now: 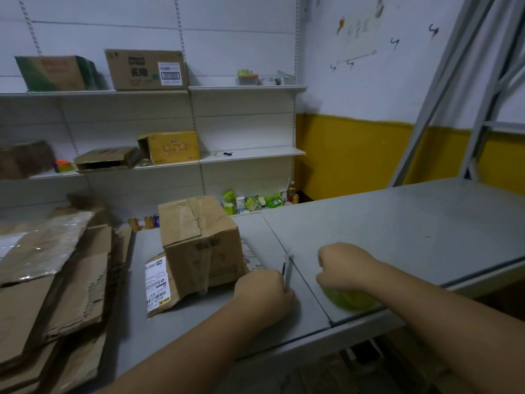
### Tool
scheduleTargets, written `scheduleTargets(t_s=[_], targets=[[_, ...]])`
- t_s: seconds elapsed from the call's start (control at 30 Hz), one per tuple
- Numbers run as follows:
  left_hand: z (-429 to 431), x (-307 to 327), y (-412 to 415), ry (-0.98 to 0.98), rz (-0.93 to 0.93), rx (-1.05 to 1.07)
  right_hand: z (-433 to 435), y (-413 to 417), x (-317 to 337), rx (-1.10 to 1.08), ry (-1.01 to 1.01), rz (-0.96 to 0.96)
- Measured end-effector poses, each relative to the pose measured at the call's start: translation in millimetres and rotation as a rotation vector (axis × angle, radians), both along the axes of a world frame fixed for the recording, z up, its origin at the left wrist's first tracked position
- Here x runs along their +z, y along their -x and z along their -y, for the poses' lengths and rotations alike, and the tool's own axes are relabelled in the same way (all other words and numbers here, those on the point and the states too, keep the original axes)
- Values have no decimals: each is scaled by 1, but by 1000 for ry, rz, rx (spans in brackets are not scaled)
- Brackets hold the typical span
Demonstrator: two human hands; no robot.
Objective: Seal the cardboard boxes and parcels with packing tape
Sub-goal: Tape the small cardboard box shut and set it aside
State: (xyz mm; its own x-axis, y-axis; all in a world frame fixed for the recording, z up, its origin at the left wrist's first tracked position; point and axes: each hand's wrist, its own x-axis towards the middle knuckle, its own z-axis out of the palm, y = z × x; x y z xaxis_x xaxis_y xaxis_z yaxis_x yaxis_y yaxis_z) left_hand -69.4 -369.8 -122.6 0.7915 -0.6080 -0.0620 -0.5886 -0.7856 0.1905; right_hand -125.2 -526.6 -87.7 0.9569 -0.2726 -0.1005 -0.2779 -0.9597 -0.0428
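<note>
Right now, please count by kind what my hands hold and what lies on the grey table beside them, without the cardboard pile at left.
Taped cardboard box: 1
Flat labelled cardboard under it: 1
Green roll, probably tape, in right hand: 1
Pen-like tool in left hand: 1
Total: 4

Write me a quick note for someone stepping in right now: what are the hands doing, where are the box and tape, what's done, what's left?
Left hand: grips a pen-like tool just right of the box.
Right hand: grips a green roll, likely the tape, at the table edge.
Done: tape runs along the box's top seam and down its front; it stands on a labelled flat card.
Left: the box's hidden sides need checking; flat cartons lie stacked to its left.
</note>
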Motion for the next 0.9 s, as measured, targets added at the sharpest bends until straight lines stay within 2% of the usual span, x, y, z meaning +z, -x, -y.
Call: scheduleTargets(t_s=[0.13, 0.2, 0.3, 0.37, 0.43, 0.57, 0.67, 0.77, 0.9], targets=[[-3, 3, 3, 72, -54, 2, 9, 11, 4, 43, -184, 101], [-10, 8, 5, 320, -103, -13, 11, 20, 12, 94, -322, 181], [-21, 21, 4, 747, -390, -83, 4, 29, 24, 225, -500, 232], [-28, 27, 4, 881, -594, -143, -5, 31, 30, 303, -543, 255], [-35, 30, 7, 990, -676, -153, -14, 32, 35, 364, -587, 262], [-49, 31, 12, 1143, -533, -54, -30, 35, 41, 463, -580, 223], [-56, 35, 13, 1216, -496, -18, -41, 36, 41, 491, -540, 180], [-61, 36, 15, 1213, -412, -6, -51, 37, 43, 478, -475, 180], [-69, 34, 23, 1091, -181, -9, -58, 37, 46, 422, -450, 164]])
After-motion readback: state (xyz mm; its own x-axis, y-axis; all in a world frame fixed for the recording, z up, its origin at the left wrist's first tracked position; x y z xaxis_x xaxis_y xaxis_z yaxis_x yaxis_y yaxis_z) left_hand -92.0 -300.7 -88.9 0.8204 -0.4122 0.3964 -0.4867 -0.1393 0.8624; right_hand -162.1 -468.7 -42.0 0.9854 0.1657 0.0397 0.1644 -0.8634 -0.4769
